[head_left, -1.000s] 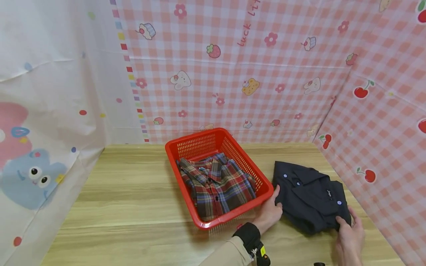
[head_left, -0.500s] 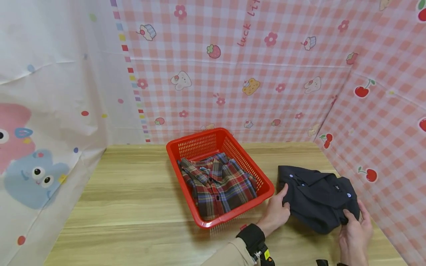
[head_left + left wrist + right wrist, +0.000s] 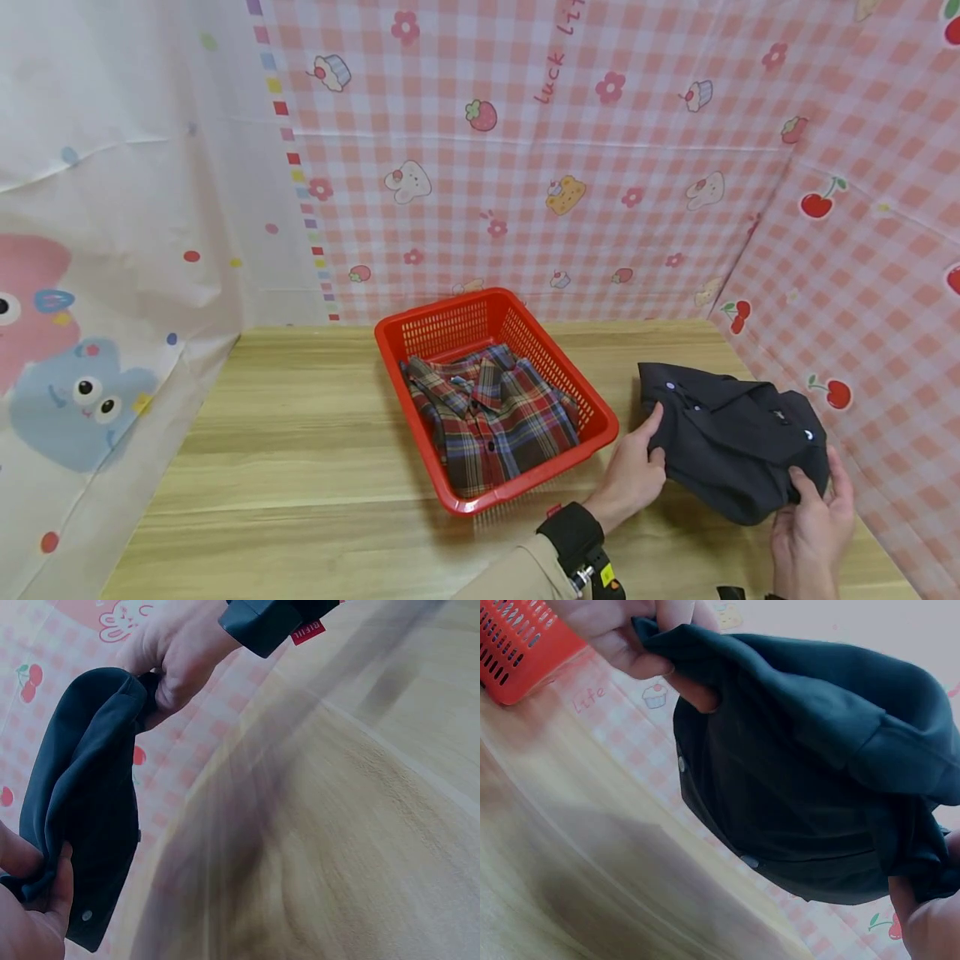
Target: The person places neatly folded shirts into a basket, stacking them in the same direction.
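Note:
A folded black shirt (image 3: 731,437) with pale buttons and a collar is held up between both hands at the right of the head view. My left hand (image 3: 633,471) pinches its left edge, thumb on top. At the lower right corner, my right hand (image 3: 813,517) grips the cloth between thumb and fingers. In both wrist views the shirt (image 3: 94,787) hangs above the wooden table, its underside (image 3: 795,802) sagging. Left of the hands stands a red basket (image 3: 491,507), a folded plaid shirt (image 3: 495,417) lying inside it.
The wooden table (image 3: 300,442) stretches to the left of the basket. A pink checked cloth wall (image 3: 510,167) closes off the back, and another cherry-printed one (image 3: 862,292) stands close beside the right hand. A white printed sheet (image 3: 135,208) hangs at the left.
Both hands have moved to the right with the black shirt, away from the basket, and its front edge has lifted. The basket and the plaid shirt have stayed put.

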`<state>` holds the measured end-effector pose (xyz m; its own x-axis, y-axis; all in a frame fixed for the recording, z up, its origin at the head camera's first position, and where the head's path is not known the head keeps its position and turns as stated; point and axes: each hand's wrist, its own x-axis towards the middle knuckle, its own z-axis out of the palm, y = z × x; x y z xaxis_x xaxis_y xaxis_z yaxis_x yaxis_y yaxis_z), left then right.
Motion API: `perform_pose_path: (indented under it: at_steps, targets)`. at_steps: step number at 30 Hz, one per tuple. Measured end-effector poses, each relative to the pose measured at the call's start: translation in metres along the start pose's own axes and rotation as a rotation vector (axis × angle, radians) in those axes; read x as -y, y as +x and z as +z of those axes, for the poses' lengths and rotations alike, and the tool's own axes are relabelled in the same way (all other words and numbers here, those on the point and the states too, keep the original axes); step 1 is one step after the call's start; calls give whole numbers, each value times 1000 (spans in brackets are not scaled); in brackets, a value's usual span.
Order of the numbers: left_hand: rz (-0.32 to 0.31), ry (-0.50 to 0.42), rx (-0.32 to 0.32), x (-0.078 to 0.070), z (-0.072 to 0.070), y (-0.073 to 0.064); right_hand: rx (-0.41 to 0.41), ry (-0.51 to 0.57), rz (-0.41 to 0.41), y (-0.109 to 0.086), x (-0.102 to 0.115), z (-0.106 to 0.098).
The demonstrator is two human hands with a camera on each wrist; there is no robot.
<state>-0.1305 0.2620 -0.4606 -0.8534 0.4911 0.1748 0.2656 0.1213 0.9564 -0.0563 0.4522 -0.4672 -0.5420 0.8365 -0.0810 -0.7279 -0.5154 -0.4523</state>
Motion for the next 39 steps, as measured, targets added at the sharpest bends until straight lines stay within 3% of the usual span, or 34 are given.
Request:
perform_pose_path:
  at_steps: [9, 20, 29, 39]
  targets:
    - [53, -3, 3, -11, -5, -1, 33, 81, -10, -2, 4, 5]
    - [94, -43, -3, -22, -13, -1, 67, 93, -35, -6, 0, 11]
    - [97, -98, -3, -27, -26, -6, 162, 92, -53, -12, -6, 17]
    - [135, -100, -13, -27, -38, -6, 238, 143, -27, -18, -13, 24]
